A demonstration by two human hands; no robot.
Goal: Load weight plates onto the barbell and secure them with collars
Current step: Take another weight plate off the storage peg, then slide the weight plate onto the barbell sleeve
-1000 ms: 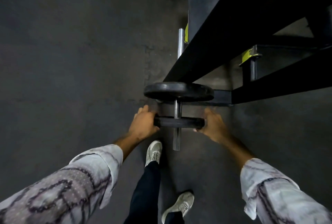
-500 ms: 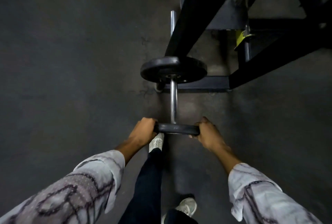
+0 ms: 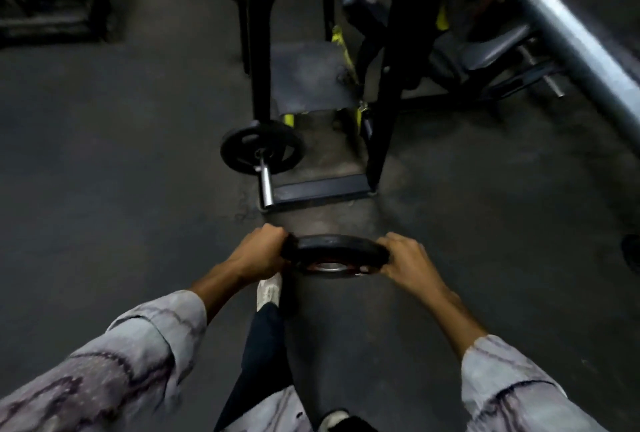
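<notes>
Head view: we hold a small weight plate (image 3: pixel 334 253) by its rim, left hand (image 3: pixel 258 255) closed on its left edge, right hand (image 3: pixel 408 260) closed on its right, clear of the floor. A storage peg (image 3: pixel 266 186), carrying a larger plate (image 3: pixel 262 147), lies ahead, slightly left, its axis pointing back toward us. The barbell (image 3: pixel 576 47) runs across the upper right, nearer our right hand, so we judge the carry goes up and right.

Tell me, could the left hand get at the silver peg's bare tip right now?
Probably not at once: the left hand grips the small plate together with the right hand. The peg itself stands unobstructed.
</notes>
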